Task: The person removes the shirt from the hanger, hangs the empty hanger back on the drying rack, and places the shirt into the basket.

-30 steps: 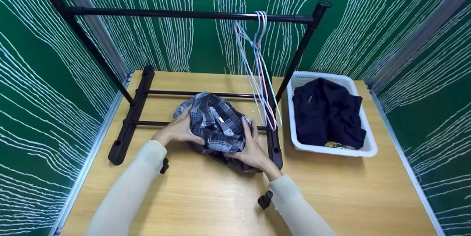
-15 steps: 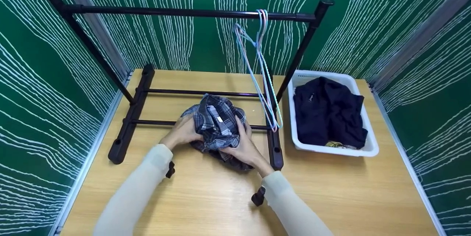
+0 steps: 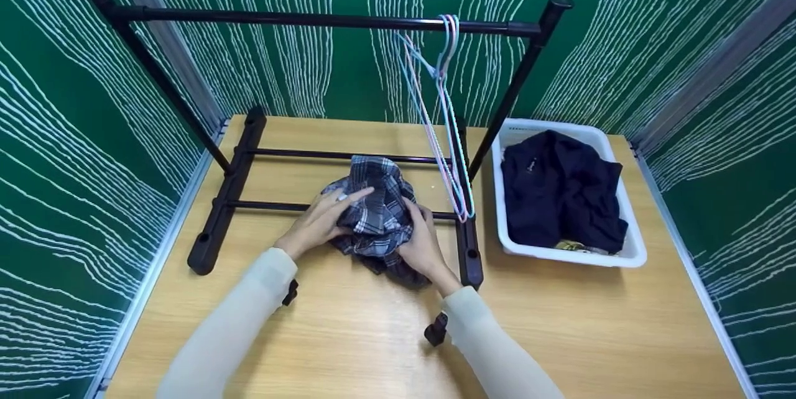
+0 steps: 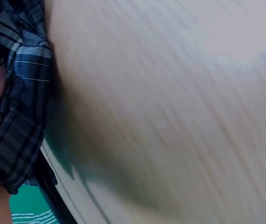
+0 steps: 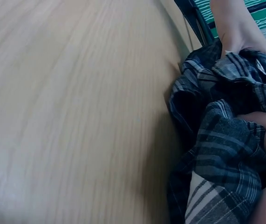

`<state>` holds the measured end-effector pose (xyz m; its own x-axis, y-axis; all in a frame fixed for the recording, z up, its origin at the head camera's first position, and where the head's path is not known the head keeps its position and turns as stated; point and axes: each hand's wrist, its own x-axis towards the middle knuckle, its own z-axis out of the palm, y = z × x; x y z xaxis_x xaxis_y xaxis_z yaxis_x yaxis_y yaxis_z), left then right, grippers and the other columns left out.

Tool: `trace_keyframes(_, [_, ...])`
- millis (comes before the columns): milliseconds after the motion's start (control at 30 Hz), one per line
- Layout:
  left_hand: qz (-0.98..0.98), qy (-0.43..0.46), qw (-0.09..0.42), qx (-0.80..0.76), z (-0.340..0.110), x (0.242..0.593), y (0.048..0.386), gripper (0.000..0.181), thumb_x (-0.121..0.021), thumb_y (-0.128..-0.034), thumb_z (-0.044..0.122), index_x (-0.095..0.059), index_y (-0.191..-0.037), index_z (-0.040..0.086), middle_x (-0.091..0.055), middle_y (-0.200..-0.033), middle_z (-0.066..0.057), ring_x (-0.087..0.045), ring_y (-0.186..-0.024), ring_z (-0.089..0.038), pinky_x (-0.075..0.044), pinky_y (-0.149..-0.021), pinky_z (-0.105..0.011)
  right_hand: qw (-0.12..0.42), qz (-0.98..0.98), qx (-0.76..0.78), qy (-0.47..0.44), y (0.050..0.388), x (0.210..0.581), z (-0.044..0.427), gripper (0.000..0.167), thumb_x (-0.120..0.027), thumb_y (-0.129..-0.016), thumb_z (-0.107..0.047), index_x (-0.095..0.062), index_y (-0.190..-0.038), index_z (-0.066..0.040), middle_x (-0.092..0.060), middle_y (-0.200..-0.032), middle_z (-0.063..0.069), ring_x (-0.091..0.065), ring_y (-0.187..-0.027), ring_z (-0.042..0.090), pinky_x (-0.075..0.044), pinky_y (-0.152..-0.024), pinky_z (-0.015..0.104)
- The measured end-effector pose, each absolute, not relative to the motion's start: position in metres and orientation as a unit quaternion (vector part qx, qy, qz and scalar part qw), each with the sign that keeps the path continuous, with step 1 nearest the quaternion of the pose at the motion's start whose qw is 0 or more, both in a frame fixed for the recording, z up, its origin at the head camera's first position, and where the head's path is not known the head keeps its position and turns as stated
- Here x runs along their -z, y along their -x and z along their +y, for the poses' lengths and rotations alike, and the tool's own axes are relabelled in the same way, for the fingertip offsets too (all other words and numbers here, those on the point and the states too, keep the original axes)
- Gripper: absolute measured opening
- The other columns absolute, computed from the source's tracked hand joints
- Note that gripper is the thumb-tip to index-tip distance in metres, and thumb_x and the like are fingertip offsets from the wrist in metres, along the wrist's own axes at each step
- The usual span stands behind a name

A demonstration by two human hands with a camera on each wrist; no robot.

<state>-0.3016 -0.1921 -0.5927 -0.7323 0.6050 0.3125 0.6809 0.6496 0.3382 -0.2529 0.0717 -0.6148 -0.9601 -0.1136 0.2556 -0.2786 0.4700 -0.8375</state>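
A bunched dark plaid shirt (image 3: 387, 191), grey-blue with white lines, sits in the middle between both hands. At its left side my left hand (image 3: 318, 223) holds it, fingers laid over the top of the cloth and thumb lower down. My right hand (image 3: 423, 243) grips the right side, its thumb against the folds. In the left wrist view the thumb presses on the plaid cloth (image 4: 25, 93). The right wrist view shows rolled folds of the shirt (image 5: 226, 144) near the right hand's fingers. Some fingertips are hidden by the fabric.
Around the shirt stands a black clothes rack (image 3: 280, 18) with low crossbars. Several pink and blue hangers (image 3: 444, 100) hang at the right of its top bar. A white basket (image 3: 500, 200) with dark navy clothing (image 3: 553, 194) stands on the wooden table (image 3: 559, 318) at right.
The left hand has moved right and its fingers now lie over the top of the shirt, covering the white label seen before. The shirt is gathered more tightly, its upper edge folded over.
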Motion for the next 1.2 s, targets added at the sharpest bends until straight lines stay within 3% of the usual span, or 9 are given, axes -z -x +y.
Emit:
trace_keyframes(133, [-0.897, 0.382, 0.096, 0.199, -0.186, 0.586, 0.301, 0.096, -0.09, -0.0838, 0.015, -0.041, -0.164, 0.03, -0.052, -0.158, -0.02, -0.049, -0.145, -0.043, -0.036, -0.12, -0.064, 0.075, -0.852, -0.507, -0.107, 0.253, 0.611, 0.079, 0.087, -0.079, -0.076, 0.011, -0.05, -0.156, -0.009, -0.049, -0.143, 0.03, -0.055, -0.13, 0.047, -0.044, -0.114, 0.056])
trace_keyframes(400, [-0.871, 0.403, 0.128, 0.248, -0.163, 0.571, 0.295, 0.069, -0.079, -0.0929, 0.002, -0.055, -0.155, 0.019, -0.067, -0.138, -0.018, -0.067, -0.123, -0.034, -0.054, -0.107, -0.046, 0.096, -0.856, -0.496, -0.111, 0.25, 0.594, 0.103, 0.084, -0.07, -0.07, 0.016, -0.057, -0.15, -0.005, -0.058, -0.141, 0.024, -0.057, -0.131, 0.043, -0.044, -0.115, 0.054])
trace_keyframes(633, [-0.87, 0.385, 0.103, 0.29, -0.129, 0.556, 0.281, 0.069, -0.083, -0.0894, 0.002, -0.059, -0.153, 0.018, -0.071, -0.135, -0.016, -0.071, -0.118, -0.032, -0.055, -0.105, -0.042, 0.135, -0.853, -0.476, -0.167, 0.24, 0.577, 0.144, 0.073, -0.074, -0.07, 0.013, -0.06, -0.142, 0.005, -0.066, -0.133, 0.026, -0.062, -0.124, 0.042, -0.047, -0.11, 0.055])
trace_keyframes(767, [-0.859, 0.39, 0.088, 0.319, -0.106, 0.553, 0.271, 0.07, -0.084, -0.0862, -0.001, -0.06, -0.151, 0.015, -0.071, -0.135, -0.016, -0.071, -0.119, -0.03, -0.055, -0.105, -0.039, 0.126, -0.86, -0.469, -0.158, 0.227, 0.569, 0.169, 0.068, -0.073, -0.07, 0.016, -0.062, -0.137, 0.01, -0.067, -0.128, 0.027, -0.061, -0.123, 0.04, -0.046, -0.109, 0.054])
trace_keyframes(1000, [-0.86, 0.376, 0.064, 0.338, -0.068, 0.55, 0.254, 0.077, -0.086, -0.081, -0.005, -0.06, -0.15, 0.016, -0.071, -0.134, -0.016, -0.071, -0.119, -0.031, -0.055, -0.106, -0.039, 0.088, -0.874, -0.459, -0.13, 0.208, 0.556, 0.208, 0.074, -0.075, -0.069, 0.018, -0.063, -0.14, 0.002, -0.067, -0.134, 0.02, -0.061, -0.126, 0.033, -0.045, -0.11, 0.041])
trace_keyframes(1200, [-0.86, 0.372, 0.054, 0.345, -0.03, 0.543, 0.243, 0.071, -0.087, -0.0812, 0.0, -0.063, -0.146, 0.013, -0.073, -0.131, -0.013, -0.071, -0.118, -0.028, -0.053, -0.107, -0.036, 0.077, -0.875, -0.462, -0.119, 0.191, 0.538, 0.246, 0.08, -0.075, -0.067, 0.022, -0.062, -0.143, 0.0, -0.065, -0.138, 0.021, -0.058, -0.129, 0.034, -0.036, -0.107, 0.014])
